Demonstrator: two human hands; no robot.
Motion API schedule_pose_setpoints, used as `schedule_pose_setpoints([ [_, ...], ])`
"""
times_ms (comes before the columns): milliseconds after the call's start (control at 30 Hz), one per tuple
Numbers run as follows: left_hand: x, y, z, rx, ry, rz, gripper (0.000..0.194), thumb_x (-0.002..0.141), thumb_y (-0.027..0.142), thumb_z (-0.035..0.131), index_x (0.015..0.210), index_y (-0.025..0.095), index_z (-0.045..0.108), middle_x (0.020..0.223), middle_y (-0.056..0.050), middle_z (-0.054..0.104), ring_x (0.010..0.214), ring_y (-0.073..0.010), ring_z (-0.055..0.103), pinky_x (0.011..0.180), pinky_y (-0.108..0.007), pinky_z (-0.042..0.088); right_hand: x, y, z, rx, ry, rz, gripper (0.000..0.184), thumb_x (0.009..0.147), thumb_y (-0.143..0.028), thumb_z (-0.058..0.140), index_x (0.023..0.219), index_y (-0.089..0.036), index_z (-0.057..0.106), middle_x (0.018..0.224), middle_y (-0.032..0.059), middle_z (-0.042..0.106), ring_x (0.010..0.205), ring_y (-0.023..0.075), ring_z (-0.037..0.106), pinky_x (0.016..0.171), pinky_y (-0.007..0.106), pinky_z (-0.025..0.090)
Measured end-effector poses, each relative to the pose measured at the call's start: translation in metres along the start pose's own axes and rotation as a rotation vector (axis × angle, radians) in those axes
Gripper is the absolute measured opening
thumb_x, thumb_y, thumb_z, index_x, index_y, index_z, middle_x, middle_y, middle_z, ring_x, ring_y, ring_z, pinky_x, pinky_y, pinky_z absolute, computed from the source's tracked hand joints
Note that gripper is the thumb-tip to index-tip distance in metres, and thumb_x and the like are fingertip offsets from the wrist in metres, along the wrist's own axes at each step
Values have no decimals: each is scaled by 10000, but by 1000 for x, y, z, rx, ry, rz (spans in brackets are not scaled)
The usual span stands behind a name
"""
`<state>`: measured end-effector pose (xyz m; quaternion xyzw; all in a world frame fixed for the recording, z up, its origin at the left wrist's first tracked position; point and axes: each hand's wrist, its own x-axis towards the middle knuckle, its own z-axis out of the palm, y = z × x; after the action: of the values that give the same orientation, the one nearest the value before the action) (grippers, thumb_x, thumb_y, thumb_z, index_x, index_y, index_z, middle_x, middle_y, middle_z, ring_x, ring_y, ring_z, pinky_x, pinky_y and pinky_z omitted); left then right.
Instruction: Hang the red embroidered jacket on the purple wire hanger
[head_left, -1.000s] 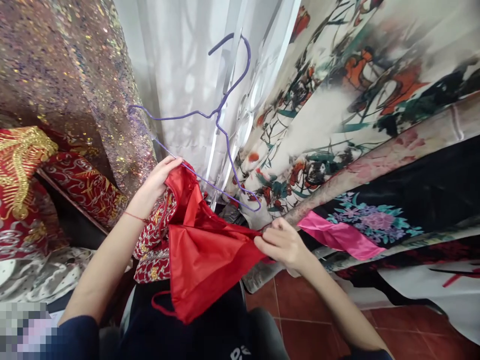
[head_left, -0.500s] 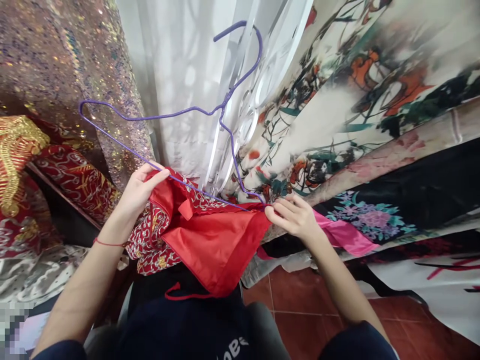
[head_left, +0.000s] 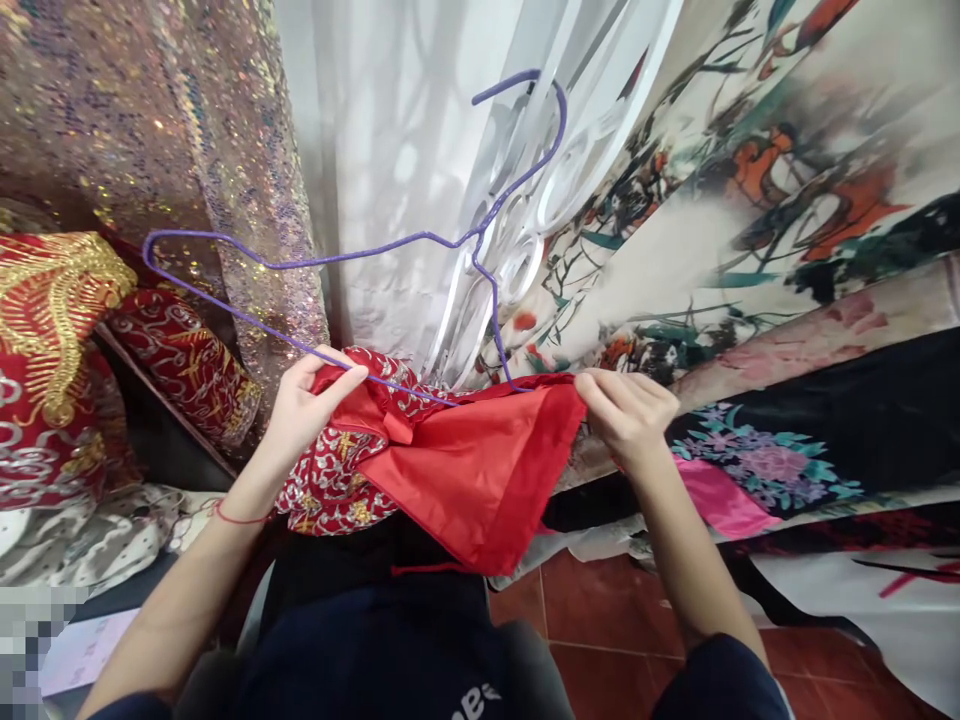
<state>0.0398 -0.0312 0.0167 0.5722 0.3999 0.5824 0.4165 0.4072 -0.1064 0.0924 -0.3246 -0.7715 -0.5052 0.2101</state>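
Observation:
A red embroidered garment (head_left: 472,460) with a smooth red lining stretches between my two hands above my lap. My left hand (head_left: 311,405) pinches the lower bar of a purple clothes hanger (head_left: 382,245) together with the garment's left side. The hanger's hook points up and away from me, and its right end goes in under the red cloth. My right hand (head_left: 626,410) is closed on the garment's upper right corner, pulling the edge taut. Silver and gold embroidery shows on the bunched part below my left hand.
A sequinned cloth (head_left: 202,130) hangs at the left, beside another red and gold embroidered garment (head_left: 52,370). White scrolled metalwork (head_left: 555,190) stands ahead. Painted floral fabric (head_left: 720,220) and black flowered cloth (head_left: 885,390) hang at the right, above red floor tiles (head_left: 600,610).
My right hand has moved right and slightly up with the garment's corner, drawing the red cloth out wider. The hanger's right end is now more covered by cloth.

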Motion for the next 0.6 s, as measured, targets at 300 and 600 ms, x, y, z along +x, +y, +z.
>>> schedule_pose_setpoints([
  [300, -19, -20, 54, -43, -45, 8, 280, 797, 449, 758, 738, 202, 641, 746, -11, 631, 737, -155, 606, 757, -277, 509, 33, -5, 0, 624, 170, 708, 189, 999, -256, 496, 923, -208, 663, 1239, 127, 657, 1141, 254, 660, 925, 443, 547],
  [600, 5, -31, 55, -66, -110, 21, 330, 819, 499, 744, 775, 190, 637, 773, -9, 649, 759, -142, 622, 769, -259, 519, 52, -23, 24, 844, -251, 517, 166, 1022, -239, 476, 937, -217, 618, 840, 23, 673, 771, 147, 653, 759, 268, 537],
])
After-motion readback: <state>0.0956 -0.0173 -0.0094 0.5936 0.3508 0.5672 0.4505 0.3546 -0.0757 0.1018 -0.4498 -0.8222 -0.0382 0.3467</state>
